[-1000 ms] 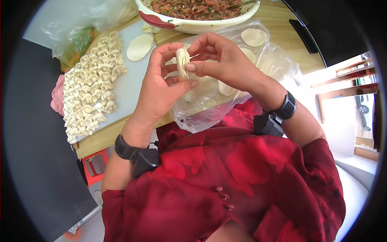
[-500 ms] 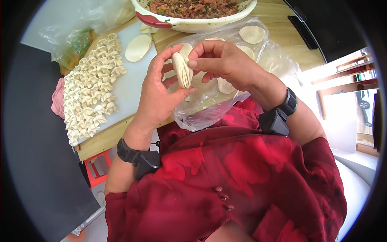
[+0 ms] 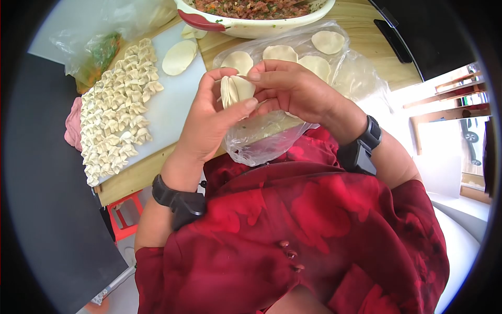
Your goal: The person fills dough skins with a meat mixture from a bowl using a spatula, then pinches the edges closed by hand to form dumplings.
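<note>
Pale round dumpling wrappers [image 3: 238,90], bent together in a layered stack, are held up in front of me. My left hand [image 3: 212,115] curls around the stack from the left, its thumb along the lower edge and its fingers behind. The thumb and forefinger of my right hand [image 3: 293,86] pinch the upper right edge; its other fingers are bent below and partly hidden. Behind my hands, single wrappers lie on a clear plastic bag [image 3: 266,144], among them a round wrapper [image 3: 328,42] at the far right.
Folded dumplings [image 3: 117,112] stand in rows on a white board [image 3: 180,97], with a loose wrapper [image 3: 179,57] beside them. A white bowl [image 3: 251,30] of meat filling [image 3: 256,7] is at the back. Left are a bag of greens [image 3: 104,52] and a pink cloth [image 3: 74,124].
The stack has turned so that a broad, smooth wrapper face shows on its right side. My right hand has moved slightly down and right, uncovering more wrappers behind.
</note>
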